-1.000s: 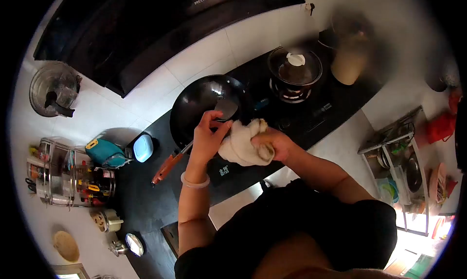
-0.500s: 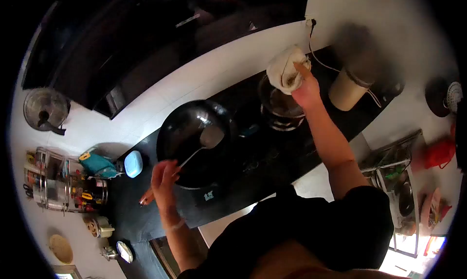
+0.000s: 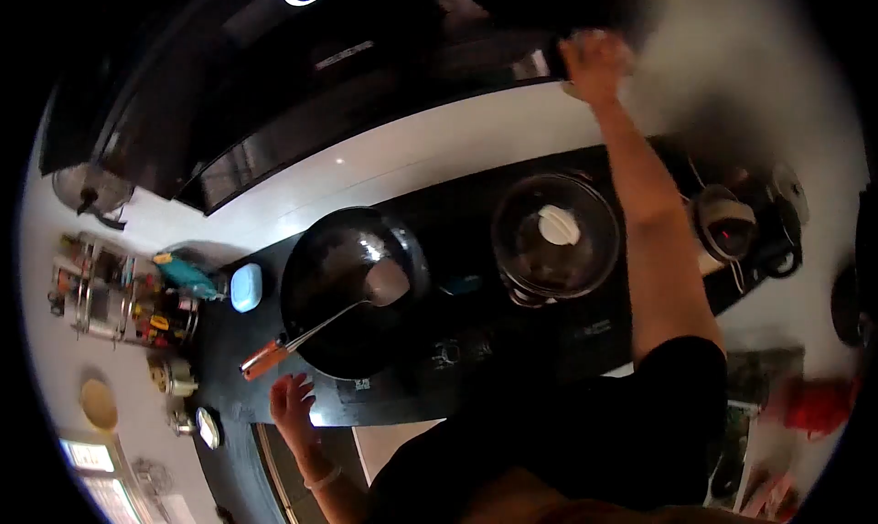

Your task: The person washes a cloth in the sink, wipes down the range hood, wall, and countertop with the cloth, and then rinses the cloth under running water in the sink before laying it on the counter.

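Observation:
My left hand (image 3: 293,405) hovers by the counter's front edge, just below the spatula's orange handle (image 3: 263,358), fingers loosely curled and apart with nothing between them. The spatula's blade (image 3: 387,283) rests inside the black wok (image 3: 343,250). Stretched far up to the right, my right hand (image 3: 596,65) is at the lower right edge of the dark range hood (image 3: 384,76). Its fingers are blurred, and whether they hold anything is unclear. The cloth cannot be made out. Below that arm, a glass-lidded pot (image 3: 556,236) with a white knob sits on the stove.
A light blue container (image 3: 246,287) stands left of the wok. Farther left are a rack of bottles and utensils (image 3: 123,291) and a jar (image 3: 171,376). At the right are a small appliance (image 3: 727,222) and a red bag (image 3: 819,403).
My right hand has gone from the cloth bundle before me, past the lidded pot, up to the hood. My left hand has moved down and left, away from the wok. The view has shifted.

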`<state>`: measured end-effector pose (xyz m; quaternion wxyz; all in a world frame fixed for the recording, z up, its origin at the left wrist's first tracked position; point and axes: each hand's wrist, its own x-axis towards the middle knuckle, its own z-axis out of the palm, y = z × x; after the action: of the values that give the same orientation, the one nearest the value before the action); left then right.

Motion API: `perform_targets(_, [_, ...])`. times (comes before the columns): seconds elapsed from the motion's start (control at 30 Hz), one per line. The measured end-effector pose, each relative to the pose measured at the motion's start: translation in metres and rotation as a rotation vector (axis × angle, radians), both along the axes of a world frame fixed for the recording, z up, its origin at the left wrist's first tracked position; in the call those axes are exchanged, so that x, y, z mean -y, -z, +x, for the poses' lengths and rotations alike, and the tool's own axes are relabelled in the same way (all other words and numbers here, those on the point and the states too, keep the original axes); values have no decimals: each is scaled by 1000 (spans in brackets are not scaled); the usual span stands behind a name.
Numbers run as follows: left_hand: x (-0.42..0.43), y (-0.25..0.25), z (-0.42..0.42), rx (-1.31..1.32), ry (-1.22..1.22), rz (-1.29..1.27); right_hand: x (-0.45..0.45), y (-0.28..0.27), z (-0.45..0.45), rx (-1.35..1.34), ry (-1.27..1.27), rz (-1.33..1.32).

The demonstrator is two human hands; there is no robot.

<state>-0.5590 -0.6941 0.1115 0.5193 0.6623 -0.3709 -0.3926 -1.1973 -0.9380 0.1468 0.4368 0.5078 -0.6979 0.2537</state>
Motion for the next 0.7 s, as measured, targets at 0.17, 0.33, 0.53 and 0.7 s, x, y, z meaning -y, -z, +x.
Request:
perform_targets(0.17, [-4, 39, 40, -17, -1, 101, 67, 20, -26, -22, 505, -16])
perform_targets(0.33, [6, 56, 53, -137, -57, 153, 84, 30, 112, -710, 914, 46])
perform_targets(0.53, [25, 62, 71, -222, 1, 160, 99, -7, 360, 234, -324, -71])
perform_targets(0.7, [5, 72, 114, -177, -39, 167, 125, -17, 512, 245, -545, -12])
